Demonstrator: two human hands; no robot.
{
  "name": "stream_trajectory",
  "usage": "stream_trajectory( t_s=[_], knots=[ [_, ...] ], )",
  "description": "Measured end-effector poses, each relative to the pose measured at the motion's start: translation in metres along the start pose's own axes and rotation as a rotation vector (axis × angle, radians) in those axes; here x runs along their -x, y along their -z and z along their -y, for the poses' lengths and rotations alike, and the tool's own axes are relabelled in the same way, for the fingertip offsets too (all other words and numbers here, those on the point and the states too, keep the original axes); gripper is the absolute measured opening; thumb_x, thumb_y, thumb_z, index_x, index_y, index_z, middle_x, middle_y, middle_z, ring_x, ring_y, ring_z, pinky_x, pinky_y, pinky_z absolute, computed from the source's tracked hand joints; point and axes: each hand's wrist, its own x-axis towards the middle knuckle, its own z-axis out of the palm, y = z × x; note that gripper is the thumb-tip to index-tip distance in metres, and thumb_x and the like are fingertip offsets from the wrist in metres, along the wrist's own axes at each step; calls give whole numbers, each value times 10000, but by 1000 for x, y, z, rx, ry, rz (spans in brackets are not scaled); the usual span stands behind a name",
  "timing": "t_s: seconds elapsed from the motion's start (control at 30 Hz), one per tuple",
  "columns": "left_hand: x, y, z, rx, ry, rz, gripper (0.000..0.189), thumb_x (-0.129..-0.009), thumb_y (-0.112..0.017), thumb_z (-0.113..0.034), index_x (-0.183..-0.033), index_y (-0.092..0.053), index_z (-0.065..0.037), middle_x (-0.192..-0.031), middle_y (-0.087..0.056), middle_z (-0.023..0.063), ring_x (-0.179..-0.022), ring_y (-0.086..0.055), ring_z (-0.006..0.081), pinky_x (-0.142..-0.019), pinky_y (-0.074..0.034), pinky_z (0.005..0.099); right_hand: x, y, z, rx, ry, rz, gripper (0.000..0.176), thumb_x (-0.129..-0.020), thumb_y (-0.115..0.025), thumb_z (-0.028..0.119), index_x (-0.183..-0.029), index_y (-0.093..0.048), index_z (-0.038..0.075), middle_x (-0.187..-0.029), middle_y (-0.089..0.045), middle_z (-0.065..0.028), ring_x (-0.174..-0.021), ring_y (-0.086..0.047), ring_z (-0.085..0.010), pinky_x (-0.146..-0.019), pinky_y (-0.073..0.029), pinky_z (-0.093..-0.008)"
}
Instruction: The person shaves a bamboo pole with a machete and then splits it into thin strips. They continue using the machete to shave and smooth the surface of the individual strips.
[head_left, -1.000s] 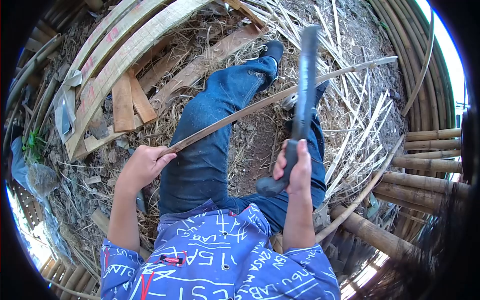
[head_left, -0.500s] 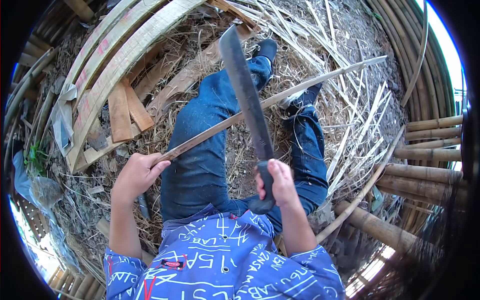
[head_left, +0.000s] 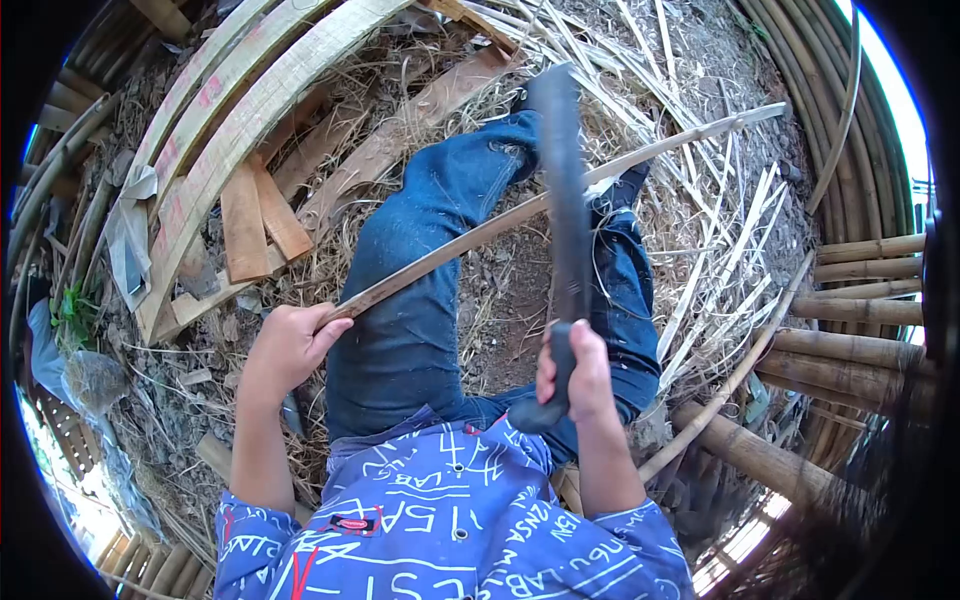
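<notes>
A long thin wood strip [head_left: 430,262] slants from my left side over my jeans up to the right. Its near end is gripped by my left hand [head_left: 292,348], with the thumb along it. My right hand [head_left: 580,375] is closed round the black handle of a machete [head_left: 568,200]. The dark blade points up, blurred by motion, and crosses the strip between my legs. Whether blade and strip touch, I cannot tell.
Long pale boards [head_left: 225,135] and short wood pieces [head_left: 245,225] lie at the left. Split pale strips [head_left: 735,255] and shavings cover the ground at the right. Bamboo poles [head_left: 840,365] stick in from the right edge. A grey plastic scrap [head_left: 127,240] hangs at the left.
The machete has swung to the right and stands more upright, and my right hand has shifted slightly right. The strip's far end has moved slightly up and right.
</notes>
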Motion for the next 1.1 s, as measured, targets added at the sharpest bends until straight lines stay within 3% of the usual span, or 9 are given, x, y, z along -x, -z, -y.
stream_trajectory(
  t_s=[0.13, 0.3, 0.47, 0.57, 0.67, 0.73, 0.83, 0.93, 1.1],
  knots=[
    [9, -14, 1, -218, -99, -226, 237, -865, -649, -246, -783, -585, -33, -640, -573, 160, -591, -577, 355, -530, -437, 420, 13, 11, 8, 200, 14, 80, 419, -999, -430, 391, -947, -524, -14, -617, -547, -69, -416, -505, -126, -374, -409, -252],
    [11, -23, -1, -286, -155, -336, 229, -854, -654, -212, -756, -527, -49, -648, -570, 137, -587, -580, 348, -515, -439, 421, 3, 13, 18, -56, 67, -74, 477, -998, -378, 455, -976, -489, -9, -587, -498, -49, -406, -494, -132, -375, -422, -273],
    [10, -20, 4, -340, -141, -307, 228, -853, -656, -214, -752, -532, -51, -640, -569, 140, -582, -576, 354, -506, -431, 429, 13, 16, 5, 151, 15, 91, 446, -1003, -401, 403, -957, -530, -21, -595, -541, -78, -416, -514, -134, -381, -414, -257],
    [9, -24, 2, -304, -142, -308, 236, -853, -657, -219, -749, -531, -47, -634, -567, 148, -580, -572, 360, -507, -429, 431, 3, 18, 18, -70, 106, 9, 446, -998, -421, 414, -967, -515, -21, -587, -513, -65, -412, -496, -128, -384, -418, -262],
    [8, -16, -3, -294, -117, -275, 258, -860, -654, -215, -736, -532, -24, -614, -546, 172, -577, -564, 372, -513, -416, 441, 1, 6, 10, -97, 54, 9, 448, -997, -422, 417, -970, -506, -22, -583, -504, -61, -411, -492, -127, -383, -422, -263],
    [7, -7, -3, -227, -88, -199, 271, -868, -647, -211, -731, -533, -6, -601, -522, 185, -561, -542, 375, -512, -405, 434, 1, 16, 6, -83, -2, 66, 457, -994, -429, 423, -972, -514, -25, -584, -508, -58, -409, -494, -127, -381, -422, -257],
    [1, 6, -5, -90, 3, -39, 293, -884, -631, -206, -727, -539, 24, -582, -480, 205, -532, -493, 375, -507, -384, 415, -10, 31, 14, 147, 98, 18, 479, -996, -418, 429, -985, -530, -36, -584, -515, -54, -407, -497, -123, -372, -412, -251],
    [-3, 8, 2, -42, 51, 57, 309, -892, -619, -216, -737, -551, 43, -574, -452, 212, -506, -438, 362, -499, -367, 384, -22, 35, 22, -184, 95, -96, 483, -1002, -369, 456, -954, -503, -6, -572, -494, -49, -397, -479, -133, -372, -403, -262],
    [-5, 15, 6, -54, 51, 57, 318, -878, -632, -231, -729, -556, 40, -573, -456, 208, -507, -459, 360, -503, -371, 392, -15, 37, 20, 21, 6, -12, 499, -988, -386, 472, -956, -512, -10, -575, -499, -52, -403, -486, -132, -371, -410, -271]
  ],
)
